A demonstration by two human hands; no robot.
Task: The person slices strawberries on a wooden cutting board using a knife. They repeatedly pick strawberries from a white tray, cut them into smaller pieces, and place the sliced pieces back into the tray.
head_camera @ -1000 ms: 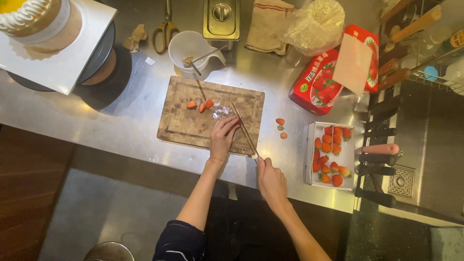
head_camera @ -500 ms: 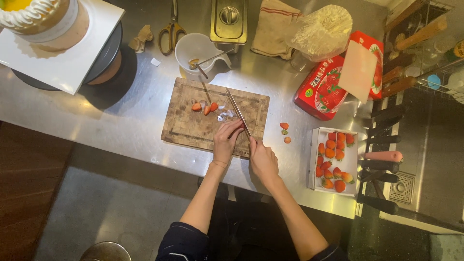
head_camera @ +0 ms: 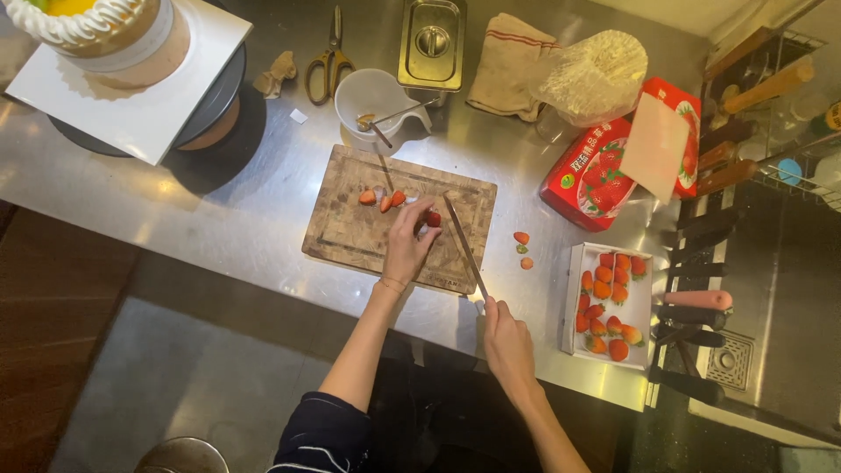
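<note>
board: wooden cutting board (head_camera: 350, 229) on the steel counter, landmark here
left hand (head_camera: 408, 245): on the board, fingertips pinching a strawberry (head_camera: 433, 219) at its right-centre
right hand (head_camera: 506, 337): off the board's near-right corner, wrapped round the handle of a long knife (head_camera: 464, 245), blade angled over the board
cut pieces (head_camera: 382, 198): just left of the held berry
tip: curl fingertips back, slice just beside them, no rush
</note>
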